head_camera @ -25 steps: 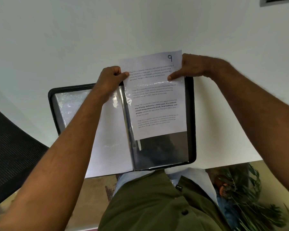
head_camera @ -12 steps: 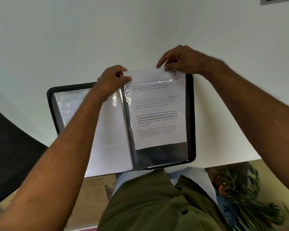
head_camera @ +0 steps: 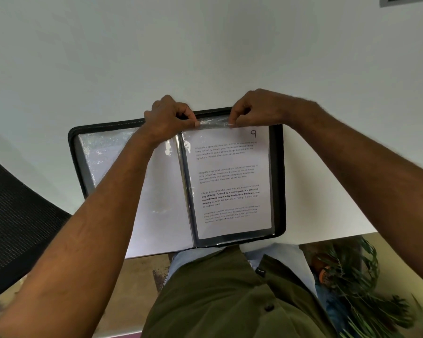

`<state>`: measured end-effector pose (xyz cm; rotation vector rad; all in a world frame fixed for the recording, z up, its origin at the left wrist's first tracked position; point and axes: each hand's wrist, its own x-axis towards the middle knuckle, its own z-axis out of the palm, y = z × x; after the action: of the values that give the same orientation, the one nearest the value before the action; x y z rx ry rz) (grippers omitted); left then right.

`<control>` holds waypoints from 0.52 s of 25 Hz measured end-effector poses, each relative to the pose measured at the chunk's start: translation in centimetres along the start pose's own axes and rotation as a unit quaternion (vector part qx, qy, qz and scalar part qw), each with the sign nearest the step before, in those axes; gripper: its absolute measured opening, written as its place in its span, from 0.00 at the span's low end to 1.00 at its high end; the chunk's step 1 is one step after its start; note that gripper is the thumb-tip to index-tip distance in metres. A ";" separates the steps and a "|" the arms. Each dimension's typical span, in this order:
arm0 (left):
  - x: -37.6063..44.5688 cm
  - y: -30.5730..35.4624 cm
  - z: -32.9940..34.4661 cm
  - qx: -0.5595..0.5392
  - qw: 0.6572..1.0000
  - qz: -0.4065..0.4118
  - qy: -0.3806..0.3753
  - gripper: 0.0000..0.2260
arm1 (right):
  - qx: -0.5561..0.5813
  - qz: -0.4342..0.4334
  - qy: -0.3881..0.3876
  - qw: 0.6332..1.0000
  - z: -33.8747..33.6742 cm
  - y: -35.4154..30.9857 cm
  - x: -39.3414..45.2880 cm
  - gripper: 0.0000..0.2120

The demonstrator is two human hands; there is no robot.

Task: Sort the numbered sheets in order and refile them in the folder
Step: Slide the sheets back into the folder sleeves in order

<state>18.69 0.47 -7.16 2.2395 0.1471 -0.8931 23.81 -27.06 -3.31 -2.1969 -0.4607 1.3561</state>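
Head view. Black folder (head_camera: 279,181) lies open on the white table (head_camera: 205,57), its near edge at the table's front edge. Sheet (head_camera: 232,184) sits fully inside the clear sleeve (head_camera: 214,123) of the right-hand page; handwritten "9" in its top right corner. Printed paragraphs begin "Village life is a peaceful, close-knit..."; one bold passage reads "Defined by a slower pace, it is centered around strong community bonds, local traditions" (smaller lines too fine to read fully). Left hand (head_camera: 167,115) pinches the sleeve's top edge near the spine, fingers curled. Right hand (head_camera: 259,108) pinches the same edge further right. Left-hand page shows a blank white sheet back. Black mesh chair (head_camera: 12,215) at left; green plant (head_camera: 357,289) lower right.
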 end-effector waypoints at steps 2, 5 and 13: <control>0.1 -0.3 0.0 0.019 1.000 0.000 -0.003 0.07 | -0.010 -0.005 0.003 1.000 0.6 0.0 0.0 0.06; 0.1 -0.4 0.1 0.025 1.000 0.003 -0.002 0.06 | -0.033 -0.030 0.001 0.999 1.3 -0.2 -0.3 0.07; -0.5 0.2 0.3 0.045 0.999 0.002 0.022 0.04 | -0.093 -0.020 0.025 0.995 2.2 -1.2 -1.5 0.12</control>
<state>18.24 0.21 -6.87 2.3431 0.1256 -0.8650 21.17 -26.38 -2.35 -2.3519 -0.6311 1.2780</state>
